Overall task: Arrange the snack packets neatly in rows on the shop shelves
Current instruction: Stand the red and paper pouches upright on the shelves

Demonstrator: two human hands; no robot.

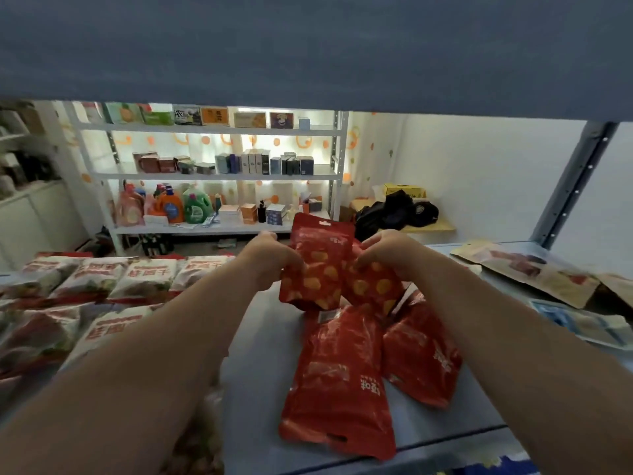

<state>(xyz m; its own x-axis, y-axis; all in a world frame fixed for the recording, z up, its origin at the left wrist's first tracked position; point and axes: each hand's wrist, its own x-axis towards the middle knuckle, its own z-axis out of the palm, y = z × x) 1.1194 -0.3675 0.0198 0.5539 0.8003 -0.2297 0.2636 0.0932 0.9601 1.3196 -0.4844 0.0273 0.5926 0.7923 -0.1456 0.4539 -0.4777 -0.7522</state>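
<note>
Two red snack packets (320, 265) are held upright at mid-shelf by both hands.
Near the front edge of the shelf (260, 337), two flat red packets (337, 382) are laid, their white writing unreadable. Behind them, one upright packet is pinched by the curled left hand (270, 260), the other by the right hand (387, 252). Along the left edge, white packets marked 桂圆干 (147, 275) are ranked in rows. Kraft pouches (534, 272) are spread at the right.

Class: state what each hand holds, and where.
The left hand grips an upright red plastic snack packet by its left edge; the right hand grips a second tilted red packet near its top.
</note>
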